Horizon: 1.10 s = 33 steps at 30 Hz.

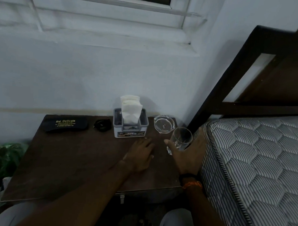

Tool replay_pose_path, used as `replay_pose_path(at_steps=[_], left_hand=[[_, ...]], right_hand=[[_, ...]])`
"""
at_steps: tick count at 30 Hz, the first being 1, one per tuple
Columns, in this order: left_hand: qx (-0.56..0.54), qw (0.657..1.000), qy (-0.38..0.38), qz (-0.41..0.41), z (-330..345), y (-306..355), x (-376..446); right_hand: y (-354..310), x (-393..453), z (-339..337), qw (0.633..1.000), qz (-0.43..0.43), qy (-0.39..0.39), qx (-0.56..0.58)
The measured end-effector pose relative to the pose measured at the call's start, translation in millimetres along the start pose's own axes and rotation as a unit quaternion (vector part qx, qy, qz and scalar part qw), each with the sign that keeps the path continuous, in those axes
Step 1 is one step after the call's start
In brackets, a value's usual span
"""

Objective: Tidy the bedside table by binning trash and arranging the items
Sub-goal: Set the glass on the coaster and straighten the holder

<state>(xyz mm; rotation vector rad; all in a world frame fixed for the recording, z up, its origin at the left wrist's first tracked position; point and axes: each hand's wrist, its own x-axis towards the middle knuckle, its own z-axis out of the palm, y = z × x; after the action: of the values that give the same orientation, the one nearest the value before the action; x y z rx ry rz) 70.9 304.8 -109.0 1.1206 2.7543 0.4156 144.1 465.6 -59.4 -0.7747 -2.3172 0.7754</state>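
Note:
A dark wooden bedside table [69, 160] fills the lower middle. Along its back edge stand a black spectacle case [65, 125] lettered in gold, a small black object [101, 125], a grey holder [130, 127] with white tissues sticking up, and a clear glass ashtray [164, 124]. My right hand [185, 158] is wrapped around a clear drinking glass [181, 138], tilted, at the table's right side just in front of the ashtray. My left hand [140, 155] rests flat on the tabletop in front of the holder, fingers apart, holding nothing.
A striped mattress [256, 167] and dark bed frame [242, 69] press against the table's right side. A white wall and window ledge [96, 41] stand behind. A green plastic bag [2, 157] sits on the floor to the left. My knees show at the bottom.

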Motion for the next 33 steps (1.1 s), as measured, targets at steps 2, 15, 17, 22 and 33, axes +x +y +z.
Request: replay_pose_path(at_steps=[2,15,17,22,33], left_hand=[[0.02,1.0,-0.002,-0.001,8.0,-2.8,-2.1],[0.081,0.993,0.086,0.011,41.4,-14.9,-13.2],[0.072,0.994,0.081,0.009,42.6,-16.7,-13.1],[0.073,0.994,0.076,0.008,47.9,-18.4,-9.5],[0.04,0.995,0.093,0.003,51.3,-21.5,-8.2]], right_hand=[[0.6,-0.5,2.5,0.999,0.025,-0.019,0.031],[8.2,9.0,19.7,0.994,0.084,-0.025,0.062],[6.7,9.5,20.3,0.997,0.065,-0.014,0.04],[-1.9,15.2,17.9,0.998,0.032,0.002,0.046],[-43.6,88.0,36.5,0.992,0.013,-0.012,0.123]])
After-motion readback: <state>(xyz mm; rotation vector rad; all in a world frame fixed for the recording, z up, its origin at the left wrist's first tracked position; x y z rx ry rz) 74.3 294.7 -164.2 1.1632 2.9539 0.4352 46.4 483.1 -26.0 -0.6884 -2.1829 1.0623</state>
